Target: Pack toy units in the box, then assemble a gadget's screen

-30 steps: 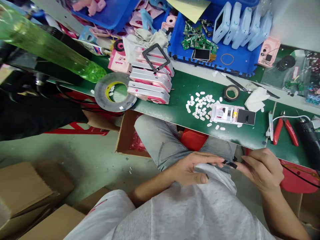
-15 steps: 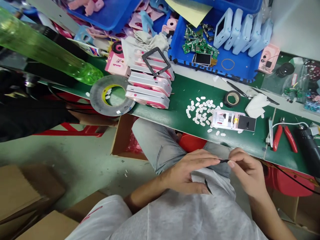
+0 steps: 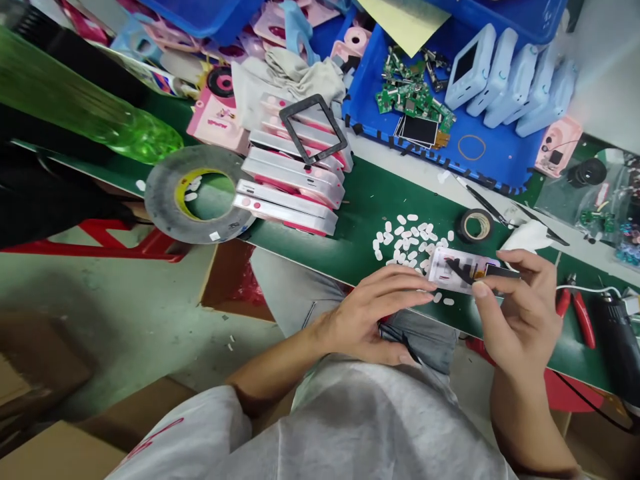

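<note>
My right hand (image 3: 520, 313) pinches a small strip of black tape (image 3: 459, 272) between thumb and fingertips, over the opened white and pink camera shell (image 3: 445, 268). The shell lies on the green table with its dark screen folded out to the right, partly behind my fingers. My left hand (image 3: 375, 317) is at the table edge, left of the shell, its fingers apart and its fingertips near the shell's lower left corner. Another thin black piece (image 3: 410, 348) clings to the left thumb. Small white oval pads (image 3: 400, 243) lie scattered left of the shell.
A roll of black tape (image 3: 476, 226) and tweezers (image 3: 480, 199) lie behind the shell. Red-handled pliers (image 3: 584, 320) are at the right. Stacked cameras (image 3: 290, 187), a large tape roll (image 3: 165, 200) and a green bottle (image 3: 100, 113) stand left. Behind is a blue tray (image 3: 493, 150) with circuit boards.
My right hand has moved forward and right, carrying the black strip from near my lap to above the shell. The left hand has let go of that strip and moved slightly forward.
</note>
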Demonstrator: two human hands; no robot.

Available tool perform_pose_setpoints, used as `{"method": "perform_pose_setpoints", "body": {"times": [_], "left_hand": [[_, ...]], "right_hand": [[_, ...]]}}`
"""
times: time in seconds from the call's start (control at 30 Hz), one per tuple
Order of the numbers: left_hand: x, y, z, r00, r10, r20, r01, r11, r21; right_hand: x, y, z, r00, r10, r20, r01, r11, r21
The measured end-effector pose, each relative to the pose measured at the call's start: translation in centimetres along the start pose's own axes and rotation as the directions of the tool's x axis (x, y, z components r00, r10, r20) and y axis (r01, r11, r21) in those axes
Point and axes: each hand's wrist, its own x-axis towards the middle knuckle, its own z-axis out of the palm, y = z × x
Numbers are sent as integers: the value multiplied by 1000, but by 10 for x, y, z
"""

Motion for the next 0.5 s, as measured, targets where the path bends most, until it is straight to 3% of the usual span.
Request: {"method": "perform_pose_setpoints", "body": {"times": [0.17, 0.27, 0.5], "left_hand": [[11, -11, 0, 996, -18, -87, 22, 998, 53], [12, -10, 0, 994, -53, -100, 59, 997, 55], [12, -10, 4, 993, -104, -62, 109, 990, 84]], "right_hand": [[20, -1, 13, 993, -13, 116, 32, 987, -160], [22, 7, 15, 993, -14, 115, 44, 965, -260], [21, 15, 15, 994, 4, 105, 27, 957, -289]]}}
